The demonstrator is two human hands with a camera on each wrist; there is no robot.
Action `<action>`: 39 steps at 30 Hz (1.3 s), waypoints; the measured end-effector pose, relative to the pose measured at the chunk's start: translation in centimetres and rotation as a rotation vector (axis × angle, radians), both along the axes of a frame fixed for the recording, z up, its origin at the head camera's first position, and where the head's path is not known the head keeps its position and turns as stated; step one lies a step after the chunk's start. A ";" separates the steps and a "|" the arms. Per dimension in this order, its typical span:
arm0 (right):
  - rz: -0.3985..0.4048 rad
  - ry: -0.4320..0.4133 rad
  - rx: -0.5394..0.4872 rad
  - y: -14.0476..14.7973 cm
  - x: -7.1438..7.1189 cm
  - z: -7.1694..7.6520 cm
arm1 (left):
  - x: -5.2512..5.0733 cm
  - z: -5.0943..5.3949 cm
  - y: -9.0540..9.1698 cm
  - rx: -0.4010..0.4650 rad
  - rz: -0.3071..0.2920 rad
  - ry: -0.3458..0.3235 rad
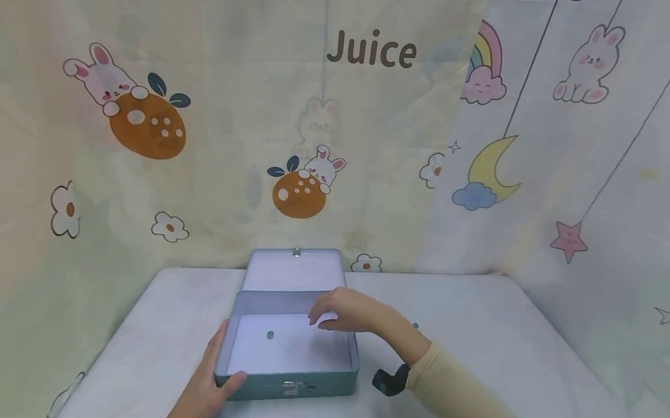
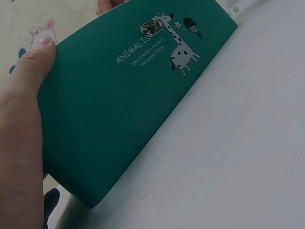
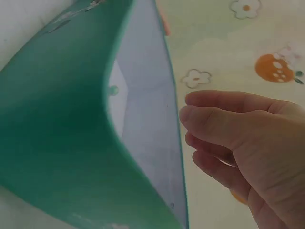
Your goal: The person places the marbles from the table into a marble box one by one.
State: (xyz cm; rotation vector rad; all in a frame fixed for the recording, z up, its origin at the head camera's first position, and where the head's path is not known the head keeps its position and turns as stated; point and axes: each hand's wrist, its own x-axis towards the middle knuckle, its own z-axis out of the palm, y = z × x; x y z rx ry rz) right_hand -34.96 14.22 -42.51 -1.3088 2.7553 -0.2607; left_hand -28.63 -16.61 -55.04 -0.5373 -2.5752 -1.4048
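A green tin box [image 1: 287, 385] stands on the table with its lid [image 1: 293, 269] folded back. Its front bears a giraffe print [image 2: 183, 57] and a metal latch [image 2: 151, 27]. My left hand [image 1: 204, 380] grips the box's front left corner, thumb at the front rim and fingers along the left side. One small green bead [image 1: 270, 334] lies on the white floor inside. Over the right part of the box hovers my right hand [image 1: 346, 309], its fingers loosely bent. Nothing shows between thumb and fingers in the right wrist view.
Another small green bead [image 1: 415, 325] lies on the white table [image 1: 459, 291] to the right of the box, close behind the right forearm. A printed curtain [image 1: 222, 114] hangs behind the table and at both sides. A dark wrist device [image 1: 391, 381] sticks out from the right wrist.
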 end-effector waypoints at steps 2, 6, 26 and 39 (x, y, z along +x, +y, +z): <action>-0.044 0.012 -0.047 1.4 0.6 -0.1 | 0.0 0.0 0.0 -0.002 -0.002 -0.007; -0.121 0.043 -0.149 4.3 1.8 -0.3 | 0.0 -0.1 0.2 -0.008 -0.003 -0.017; -0.370 0.132 -0.406 13.7 4.4 -2.8 | -0.1 -0.1 -0.1 -0.006 -0.023 -0.010; -0.614 0.090 -0.313 17.3 5.4 -2.5 | 0.2 -0.1 -0.2 -0.013 -0.028 0.006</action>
